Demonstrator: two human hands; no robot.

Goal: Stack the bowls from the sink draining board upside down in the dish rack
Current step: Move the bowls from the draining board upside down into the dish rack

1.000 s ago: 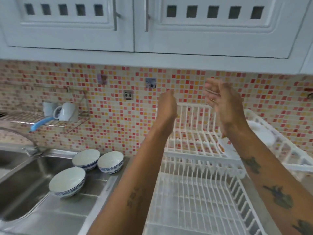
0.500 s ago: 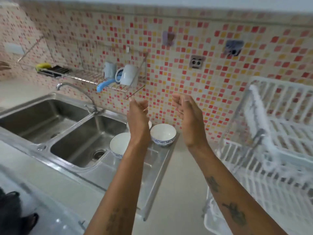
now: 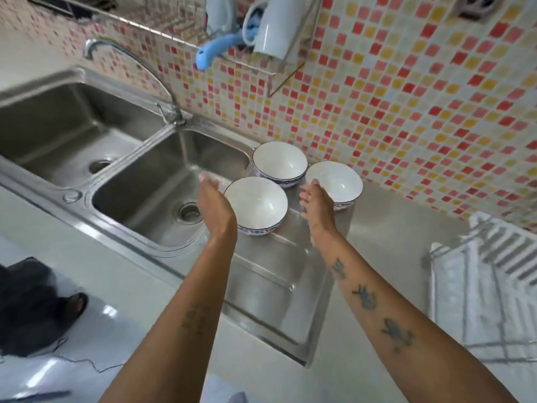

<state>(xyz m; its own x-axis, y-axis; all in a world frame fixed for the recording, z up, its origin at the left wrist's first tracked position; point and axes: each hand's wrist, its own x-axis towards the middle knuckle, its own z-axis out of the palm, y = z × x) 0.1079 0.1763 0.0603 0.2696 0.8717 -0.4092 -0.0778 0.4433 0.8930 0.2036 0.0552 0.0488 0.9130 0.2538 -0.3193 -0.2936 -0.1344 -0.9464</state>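
Three white bowls with blue patterned outsides stand upright on the steel draining board (image 3: 270,283). The nearest bowl (image 3: 257,203) sits between my two hands. Behind it are the far bowl (image 3: 279,162) and the right bowl (image 3: 338,180). My left hand (image 3: 215,205) hovers open just left of the nearest bowl, fingers apart, holding nothing. On the other side, my right hand (image 3: 316,206) is open too, its fingers near the right bowl's rim. The white dish rack (image 3: 488,286) shows at the right edge, blurred.
A double steel sink (image 3: 162,181) with a curved tap (image 3: 139,68) lies left of the board. A wire wall shelf holds a white mug (image 3: 276,24) and a blue-handled tool (image 3: 216,49). Mosaic tiles back the counter. A dark shape (image 3: 32,303) lies on the floor at lower left.
The view swung left and down from the dish rack to the sink. Both hands dropped from chest height toward the bowls and now flank the nearest one.
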